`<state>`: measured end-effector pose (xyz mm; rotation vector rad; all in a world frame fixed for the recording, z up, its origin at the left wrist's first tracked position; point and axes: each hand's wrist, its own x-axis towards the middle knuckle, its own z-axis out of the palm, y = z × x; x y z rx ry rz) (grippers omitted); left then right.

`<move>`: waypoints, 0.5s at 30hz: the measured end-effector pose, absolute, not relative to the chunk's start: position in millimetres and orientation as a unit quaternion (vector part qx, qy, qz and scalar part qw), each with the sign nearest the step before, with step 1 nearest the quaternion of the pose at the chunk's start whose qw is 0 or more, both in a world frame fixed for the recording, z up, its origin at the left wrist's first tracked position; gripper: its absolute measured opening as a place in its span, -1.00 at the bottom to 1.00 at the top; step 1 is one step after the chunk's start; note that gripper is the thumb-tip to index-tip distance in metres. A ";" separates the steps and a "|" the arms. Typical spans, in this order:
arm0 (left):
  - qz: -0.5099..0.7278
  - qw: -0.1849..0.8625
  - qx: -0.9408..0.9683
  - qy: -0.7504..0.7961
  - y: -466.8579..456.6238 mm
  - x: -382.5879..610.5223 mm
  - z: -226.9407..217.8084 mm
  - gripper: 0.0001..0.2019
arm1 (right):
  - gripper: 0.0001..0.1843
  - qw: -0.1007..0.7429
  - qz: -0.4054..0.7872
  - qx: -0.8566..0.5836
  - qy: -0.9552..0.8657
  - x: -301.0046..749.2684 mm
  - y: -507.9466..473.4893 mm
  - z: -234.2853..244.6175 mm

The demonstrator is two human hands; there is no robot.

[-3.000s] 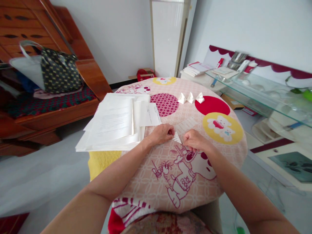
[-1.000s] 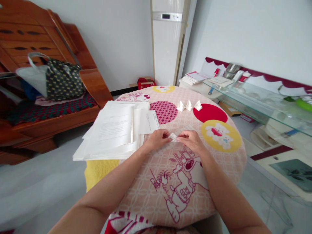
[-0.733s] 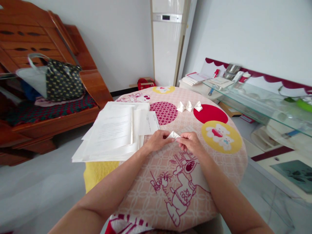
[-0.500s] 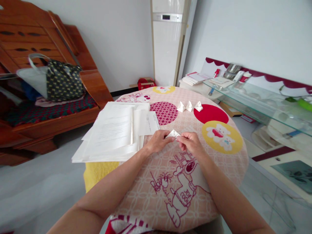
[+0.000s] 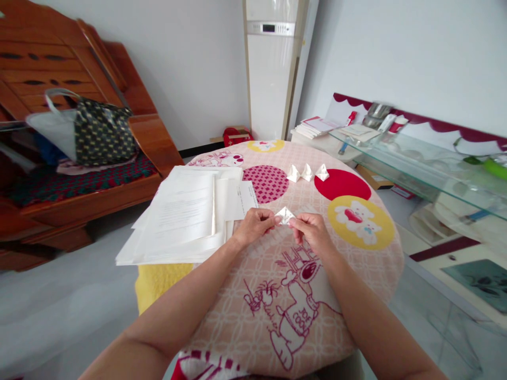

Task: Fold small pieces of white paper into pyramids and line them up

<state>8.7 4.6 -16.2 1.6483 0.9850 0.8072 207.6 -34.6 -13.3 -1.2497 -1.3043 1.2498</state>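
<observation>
A small piece of folded white paper with print on it is pinched between my two hands, its peak pointing away from me. My left hand grips its left corner between thumb and fingers. At the right corner, my right hand holds it the same way. Beyond my hands stand three folded paper pieces: one at the left, one beside it and one farther right by a red circle. Left of my hands lies a stack of printed paper sheets, with a smaller cut sheet at its right edge.
The round table wears a patterned cloth. To the right stands a glass-topped cabinet with cups and booklets. A wooden bench with a dotted bag is at the left. A tall white air conditioner stands behind.
The folded paper shows more of its face between my fingers and its peak sits slightly higher. My left fingers have shifted on its left corner. The standing paper pieces have stayed put.
</observation>
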 end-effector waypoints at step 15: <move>0.372 0.675 0.519 0.370 5.3 11.7 -18.7 -0.62 | -0.64 0.436 0.578 -0.432 -0.537 202.7 -36.8 -12.0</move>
